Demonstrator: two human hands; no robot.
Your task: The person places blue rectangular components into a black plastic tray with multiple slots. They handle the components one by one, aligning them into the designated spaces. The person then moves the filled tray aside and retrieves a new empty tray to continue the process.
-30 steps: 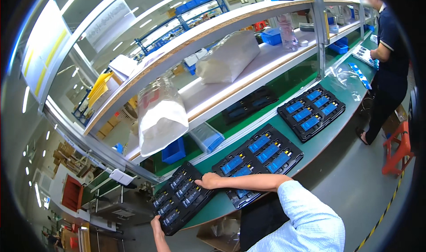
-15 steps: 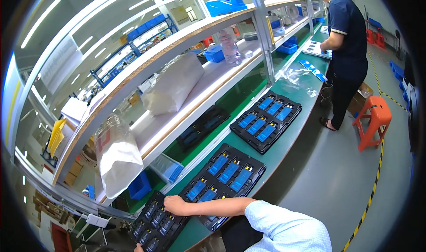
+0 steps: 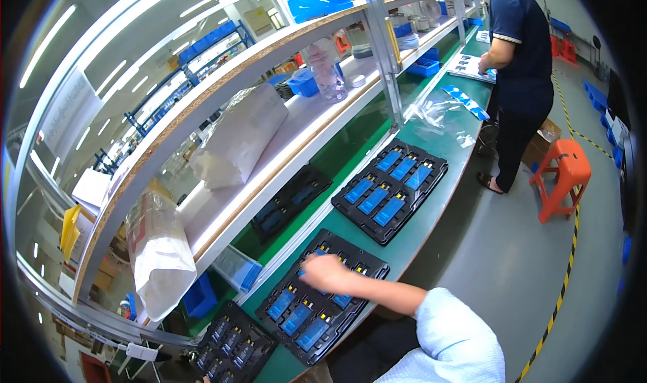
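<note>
My right hand (image 3: 325, 273) is over the middle black tray (image 3: 372, 264), its fingers curled together and slightly blurred. Blue shows at its fingertips; whether that piece is held or lies in the tray I cannot tell. Flat blue pieces with yellow-tipped ends, such as this blue piece (image 3: 281, 304), sit in the tray's pockets. Beside it, nearer the lower left, lies another black tray (image 3: 259, 364) holding small dark parts. Just a sliver of my left hand (image 3: 206, 379) shows at that tray's lower edge, its fingers mostly out of sight.
A third black tray (image 3: 431, 183) with blue pieces lies farther along the green bench (image 3: 431, 211). Wrapped white packages (image 3: 162, 275) rest on the shelf at left. Farther off, a person (image 3: 522, 59) works at the bench near an orange stool (image 3: 561, 177). Clear bags (image 3: 431, 113) lie there.
My right hand has moved right, from the tray of dark parts to the middle tray of blue pieces. The view has shifted slightly, and less of my left hand shows.
</note>
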